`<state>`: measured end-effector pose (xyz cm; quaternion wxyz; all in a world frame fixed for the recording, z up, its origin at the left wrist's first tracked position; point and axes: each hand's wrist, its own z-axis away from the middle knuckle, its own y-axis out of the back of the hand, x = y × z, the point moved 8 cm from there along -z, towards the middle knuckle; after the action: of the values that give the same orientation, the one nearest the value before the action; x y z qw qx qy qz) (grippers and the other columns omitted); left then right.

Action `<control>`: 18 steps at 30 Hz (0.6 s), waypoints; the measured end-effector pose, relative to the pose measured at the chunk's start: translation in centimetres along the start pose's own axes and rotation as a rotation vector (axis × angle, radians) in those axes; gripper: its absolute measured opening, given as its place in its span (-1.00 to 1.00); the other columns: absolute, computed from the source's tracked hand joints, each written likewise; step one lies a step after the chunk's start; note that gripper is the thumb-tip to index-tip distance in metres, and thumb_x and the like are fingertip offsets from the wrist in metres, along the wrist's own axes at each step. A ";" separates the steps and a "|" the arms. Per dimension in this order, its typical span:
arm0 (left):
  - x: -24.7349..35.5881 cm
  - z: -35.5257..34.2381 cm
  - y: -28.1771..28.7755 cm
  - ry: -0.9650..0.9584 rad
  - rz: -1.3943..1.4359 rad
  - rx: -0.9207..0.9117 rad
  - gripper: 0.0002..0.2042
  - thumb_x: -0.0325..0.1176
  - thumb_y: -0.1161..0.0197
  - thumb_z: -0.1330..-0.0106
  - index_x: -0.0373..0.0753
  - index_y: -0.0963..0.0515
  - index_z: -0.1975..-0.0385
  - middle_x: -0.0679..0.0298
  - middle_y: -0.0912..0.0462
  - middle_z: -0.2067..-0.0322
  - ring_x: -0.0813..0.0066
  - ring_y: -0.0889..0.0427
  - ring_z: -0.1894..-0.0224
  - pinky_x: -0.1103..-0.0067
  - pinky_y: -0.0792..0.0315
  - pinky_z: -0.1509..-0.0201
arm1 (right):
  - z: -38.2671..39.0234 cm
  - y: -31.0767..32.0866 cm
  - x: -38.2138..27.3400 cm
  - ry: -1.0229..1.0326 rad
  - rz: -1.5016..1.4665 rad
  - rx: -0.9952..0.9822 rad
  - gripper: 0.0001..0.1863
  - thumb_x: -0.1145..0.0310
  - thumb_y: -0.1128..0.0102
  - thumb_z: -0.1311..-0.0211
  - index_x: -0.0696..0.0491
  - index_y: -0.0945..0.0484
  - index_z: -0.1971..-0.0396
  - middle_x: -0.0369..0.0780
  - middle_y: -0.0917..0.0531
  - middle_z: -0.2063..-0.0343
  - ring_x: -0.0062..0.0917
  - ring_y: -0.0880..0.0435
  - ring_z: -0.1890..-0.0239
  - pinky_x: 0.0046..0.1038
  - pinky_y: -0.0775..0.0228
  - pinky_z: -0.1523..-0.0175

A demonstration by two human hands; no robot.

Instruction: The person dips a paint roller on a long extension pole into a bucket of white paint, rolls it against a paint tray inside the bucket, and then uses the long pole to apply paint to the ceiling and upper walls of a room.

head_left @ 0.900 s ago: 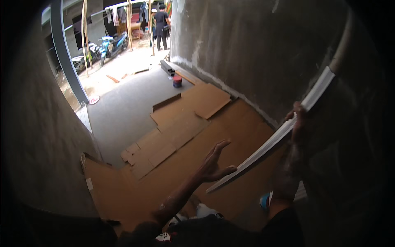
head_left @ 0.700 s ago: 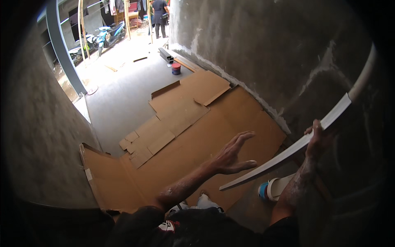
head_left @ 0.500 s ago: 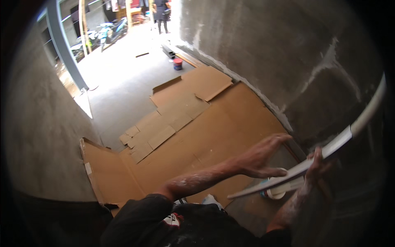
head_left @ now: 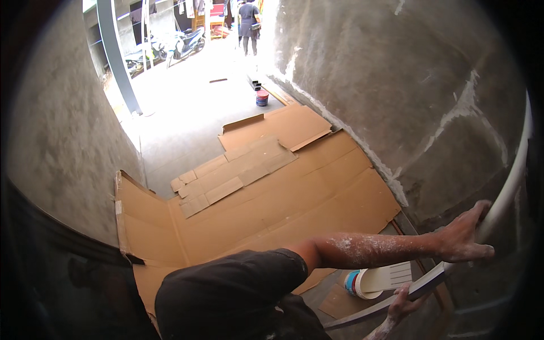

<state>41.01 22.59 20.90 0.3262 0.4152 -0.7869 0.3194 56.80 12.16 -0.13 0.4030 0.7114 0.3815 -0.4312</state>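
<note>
A long pale bar (head_left: pixel 426 281), flat in its lower part and white and rounder higher up, runs from the lower middle to the right edge. My right hand (head_left: pixel 401 304) is closed around the lower flat part. My left hand (head_left: pixel 462 235) reaches across to the right, against the white upper part, with thumb and fingers spread apart on either side of it. Whether its palm presses on the bar I cannot tell. White dust marks the left forearm. Under that forearm stands a white bucket (head_left: pixel 351 283) with a blue band, a pale slotted panel (head_left: pixel 391 276) at its mouth.
Flattened cardboard (head_left: pixel 272 198) covers much of the floor. A rough grey wall (head_left: pixel 368 68) with white patches rises on the right, another wall (head_left: pixel 62 113) on the left. Farther off are a red-lidded tub (head_left: pixel 262 98), a person (head_left: pixel 248 25) and parked motorbikes (head_left: pixel 184 44).
My left hand has moved right and down, from above the bar's lower part to its white upper part. My right hand, still gripping, sits lower and a little left in view.
</note>
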 end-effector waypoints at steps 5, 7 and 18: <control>-7.9 -2.2 -3.5 0.176 0.344 0.027 -0.52 -0.26 -0.28 -0.08 -0.35 -0.27 0.09 0.33 -0.41 0.54 0.62 -0.48 0.61 0.62 -0.43 0.61 | 2.1 4.1 7.0 -0.113 0.069 -0.073 -0.33 0.55 -0.10 -0.05 0.25 -0.13 -0.23 -0.11 -0.50 0.27 -0.61 -0.43 0.52 -0.57 -0.36 0.47; -11.3 -1.8 -4.1 0.146 0.287 0.086 -0.55 -0.27 -0.25 -0.12 -0.33 -0.27 0.07 0.31 -0.42 0.51 0.60 -0.48 0.60 0.59 -0.45 0.60 | 2.3 6.5 9.3 -0.073 0.063 -0.127 -0.34 0.54 -0.10 -0.04 0.25 -0.15 -0.20 -0.14 -0.50 0.33 -0.63 -0.43 0.53 -0.58 -0.36 0.46; -20.1 2.7 -9.3 0.316 0.365 0.368 -0.76 -0.32 -0.18 -0.23 -0.32 -0.33 0.26 0.35 -0.44 0.58 0.61 -0.48 0.62 0.58 -0.42 0.60 | 4.4 19.0 6.7 0.036 0.748 0.277 -0.50 0.21 -0.41 -0.01 0.17 -0.53 0.09 -0.14 -0.62 0.28 -0.33 -0.60 0.25 -0.37 -0.42 0.15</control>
<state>57.30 25.27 5.86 0.3012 0.2641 -0.7170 0.5705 74.58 2.16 -2.96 0.4256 0.8563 0.0413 -0.2896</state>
